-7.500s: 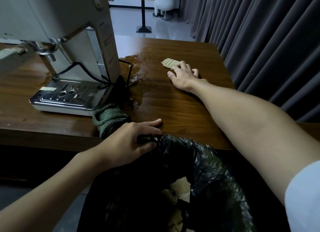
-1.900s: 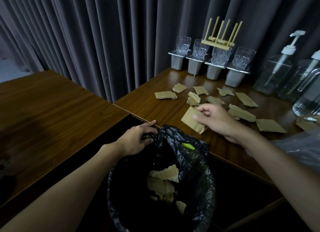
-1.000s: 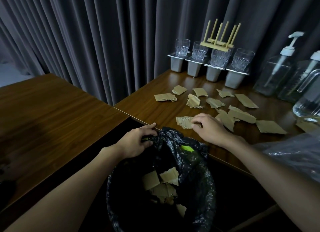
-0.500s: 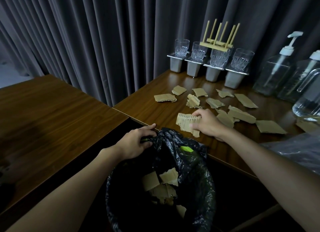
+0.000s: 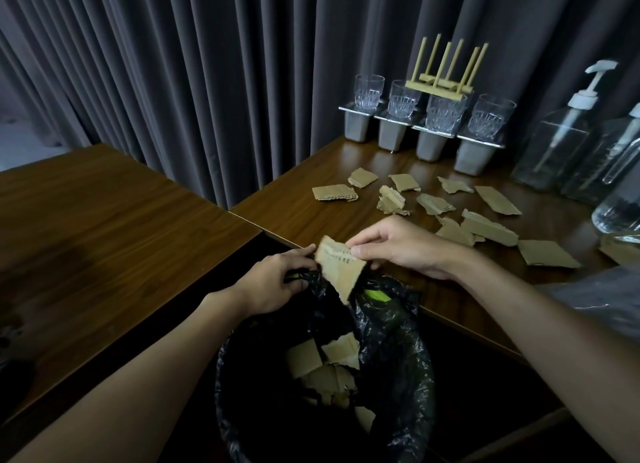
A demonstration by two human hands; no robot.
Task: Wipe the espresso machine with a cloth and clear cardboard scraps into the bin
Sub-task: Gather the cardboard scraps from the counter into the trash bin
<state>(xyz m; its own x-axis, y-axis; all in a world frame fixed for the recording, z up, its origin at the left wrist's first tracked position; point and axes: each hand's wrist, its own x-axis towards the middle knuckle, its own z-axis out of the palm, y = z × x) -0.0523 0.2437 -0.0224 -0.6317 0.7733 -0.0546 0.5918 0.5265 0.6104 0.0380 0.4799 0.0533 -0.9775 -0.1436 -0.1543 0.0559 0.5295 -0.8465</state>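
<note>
Scrap (image 5: 341, 270) now up in right hand (image 5: 403, 249), apparently over bin (image 5: 398, 345)

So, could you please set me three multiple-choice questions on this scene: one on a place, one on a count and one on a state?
1. Where is the scrap that the right hand pinches?
A. held at the bin bag rim
B. flat on the table
C. on the floor

2. How many glasses are in view?
A. two
B. four
C. six

3. What is the left hand doing?
A. lying flat
B. gripping the bin bag's edge
C. holding a cloth

Answers:
1 A, the scrap hangs from the fingers just over the bag's rim.
2 B, four stand in a row at the back.
3 B, its fingers curl round the black plastic.
</note>
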